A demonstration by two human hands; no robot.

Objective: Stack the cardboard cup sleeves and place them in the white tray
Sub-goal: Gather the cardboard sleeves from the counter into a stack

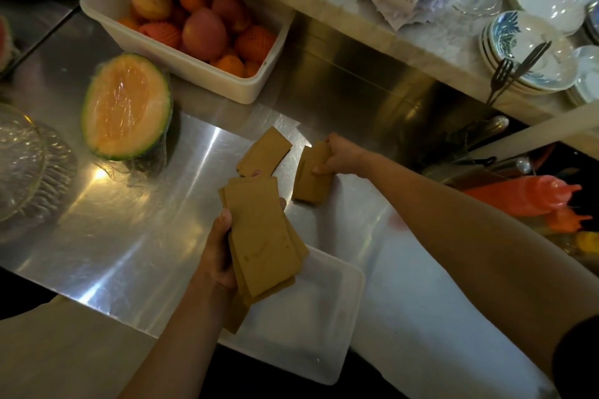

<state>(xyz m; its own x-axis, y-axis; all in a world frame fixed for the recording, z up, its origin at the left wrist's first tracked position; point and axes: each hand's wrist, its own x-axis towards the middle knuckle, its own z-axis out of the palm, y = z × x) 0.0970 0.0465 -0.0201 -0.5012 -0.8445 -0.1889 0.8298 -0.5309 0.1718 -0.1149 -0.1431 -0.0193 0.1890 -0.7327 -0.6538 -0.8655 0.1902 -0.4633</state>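
Note:
My left hand [217,256] grips a fanned stack of flat brown cardboard cup sleeves [262,236], held just above the far-left corner of the white tray [327,327]. My right hand [342,155] pinches a smaller bunch of sleeves [309,181] whose lower end rests on the steel counter. One more loose sleeve [264,152] lies flat on the counter between the two hands. The tray sits at the counter's near edge and I see nothing lying in it.
A cling-wrapped half melon [126,107] lies to the left, a white bin of fruit [194,26] behind it. Glass bowls [22,165] stand at far left. Plates with forks [531,55] are on the marble shelf, orange squeeze bottles [531,194] at right.

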